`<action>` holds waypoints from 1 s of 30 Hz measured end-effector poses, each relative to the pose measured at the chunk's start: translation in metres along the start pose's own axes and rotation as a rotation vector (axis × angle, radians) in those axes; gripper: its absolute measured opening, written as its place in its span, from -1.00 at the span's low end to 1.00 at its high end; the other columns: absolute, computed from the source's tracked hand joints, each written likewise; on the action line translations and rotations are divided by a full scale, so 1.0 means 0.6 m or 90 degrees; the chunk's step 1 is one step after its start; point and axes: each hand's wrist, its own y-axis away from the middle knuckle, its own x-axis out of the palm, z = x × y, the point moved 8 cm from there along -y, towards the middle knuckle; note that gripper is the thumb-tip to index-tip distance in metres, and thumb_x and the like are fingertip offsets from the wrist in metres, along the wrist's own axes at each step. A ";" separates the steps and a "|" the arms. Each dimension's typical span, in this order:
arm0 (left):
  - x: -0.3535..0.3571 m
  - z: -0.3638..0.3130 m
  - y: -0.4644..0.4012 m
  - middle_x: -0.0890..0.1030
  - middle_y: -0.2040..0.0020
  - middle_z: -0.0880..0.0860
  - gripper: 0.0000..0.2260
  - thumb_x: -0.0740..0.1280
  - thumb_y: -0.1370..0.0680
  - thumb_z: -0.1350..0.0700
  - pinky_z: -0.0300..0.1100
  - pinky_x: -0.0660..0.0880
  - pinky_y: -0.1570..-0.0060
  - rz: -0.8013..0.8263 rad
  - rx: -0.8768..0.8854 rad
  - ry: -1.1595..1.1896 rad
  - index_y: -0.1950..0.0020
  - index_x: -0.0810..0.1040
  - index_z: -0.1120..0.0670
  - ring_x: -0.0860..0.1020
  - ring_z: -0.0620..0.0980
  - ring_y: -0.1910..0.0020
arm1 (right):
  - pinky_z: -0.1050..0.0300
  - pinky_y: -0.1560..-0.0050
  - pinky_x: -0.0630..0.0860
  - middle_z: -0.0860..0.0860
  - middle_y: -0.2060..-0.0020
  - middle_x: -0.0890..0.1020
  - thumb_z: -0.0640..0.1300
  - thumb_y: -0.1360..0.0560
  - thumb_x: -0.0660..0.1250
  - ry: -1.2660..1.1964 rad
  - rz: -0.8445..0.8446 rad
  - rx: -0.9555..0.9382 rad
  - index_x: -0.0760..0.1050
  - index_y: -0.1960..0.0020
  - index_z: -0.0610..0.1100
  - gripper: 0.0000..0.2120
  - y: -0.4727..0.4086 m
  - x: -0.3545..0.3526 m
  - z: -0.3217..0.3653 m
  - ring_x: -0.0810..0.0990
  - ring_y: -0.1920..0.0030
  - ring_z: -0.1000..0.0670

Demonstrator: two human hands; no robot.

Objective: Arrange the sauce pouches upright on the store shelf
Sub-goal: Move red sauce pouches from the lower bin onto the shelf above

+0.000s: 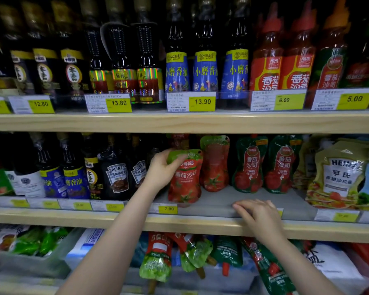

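Pouches of tomato sauce are lined up on the middle shelf [200, 225], right of frame centre. A red pouch with a green top [184, 177] is held upright at its upper left corner by the left hand [161, 169], whose fingers are curled around it; its base is set on the shelf near a yellow price tag [167, 209]. Just to its right, further back, a second red pouch [214, 165] is stood upright, followed by two green pouches [248, 165]. The right hand [257, 213] is laid open and flat on the shelf edge, gripping nothing. More pouches [156, 258] are seen lying in the lower centre of the frame.
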 end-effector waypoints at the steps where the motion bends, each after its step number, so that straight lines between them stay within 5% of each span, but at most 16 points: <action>1: 0.009 0.015 -0.005 0.66 0.16 -0.14 -0.90 0.40 -0.49 0.12 -0.29 0.53 0.17 0.021 -0.029 0.045 0.11 0.58 -0.10 0.62 -0.23 0.18 | 0.10 0.12 0.30 0.14 0.15 0.70 -0.03 -0.47 0.36 -0.004 0.005 0.004 0.64 0.09 0.03 -0.90 0.000 0.000 0.000 0.61 0.10 0.03; 9: 0.018 0.046 0.006 0.64 0.00 0.04 -0.80 0.44 -0.45 0.14 -0.27 0.54 0.12 -0.015 -0.114 0.110 -0.05 0.55 0.00 0.63 -0.04 -0.01 | 0.13 0.10 0.24 0.18 0.10 0.68 0.04 -0.50 0.29 0.005 0.024 0.013 0.63 0.05 0.07 -0.85 -0.002 0.002 -0.001 0.58 0.05 0.07; 13: 0.024 0.046 0.081 0.43 -0.32 0.13 -0.18 0.50 -0.36 -0.05 0.06 0.47 -0.14 -0.182 -0.166 -0.151 -0.47 0.14 0.08 0.46 0.14 -0.25 | 0.13 0.11 0.23 0.18 0.11 0.68 0.03 -0.50 0.30 -0.006 0.022 0.008 0.63 0.05 0.07 -0.86 -0.002 0.001 0.002 0.58 0.07 0.07; 15: 0.057 0.039 0.108 0.30 -0.38 0.20 -0.02 0.51 -0.33 -0.07 0.10 0.42 -0.13 -0.180 -0.185 -0.228 -0.52 -0.08 0.06 0.40 0.23 -0.27 | 0.12 0.12 0.23 0.17 0.12 0.69 0.02 -0.49 0.30 -0.006 0.014 0.007 0.63 0.06 0.06 -0.86 -0.002 0.001 0.002 0.58 0.08 0.06; 19: 0.087 0.044 0.099 0.28 -0.36 0.23 -0.14 0.44 -0.43 0.06 0.14 0.41 -0.11 -0.186 -0.218 -0.329 -0.50 -0.09 0.16 0.37 0.28 -0.27 | 0.11 0.10 0.23 0.17 0.10 0.68 0.02 -0.50 0.28 -0.012 0.025 0.012 0.63 0.04 0.06 -0.85 0.000 0.002 0.001 0.57 0.06 0.05; 24: 0.078 0.071 0.063 0.39 -0.26 0.27 -0.33 0.43 -0.44 0.13 0.15 0.44 -0.11 -0.176 -0.251 -0.269 -0.40 0.12 0.23 0.43 0.30 -0.21 | 0.13 0.06 0.25 0.18 0.07 0.68 0.03 -0.51 0.27 -0.024 0.037 0.018 0.62 0.02 0.07 -0.84 -0.003 0.004 -0.005 0.56 0.03 0.10; 30: 0.069 0.107 0.020 0.40 -0.28 0.28 -0.36 0.42 -0.45 0.11 0.13 0.45 -0.11 -0.170 -0.271 -0.235 -0.38 0.15 0.25 0.44 0.28 -0.22 | 0.13 0.00 0.30 0.16 0.09 0.69 0.09 -0.51 0.25 -0.036 0.039 0.054 0.62 0.03 0.09 -0.80 -0.013 0.010 -0.011 0.60 0.07 0.07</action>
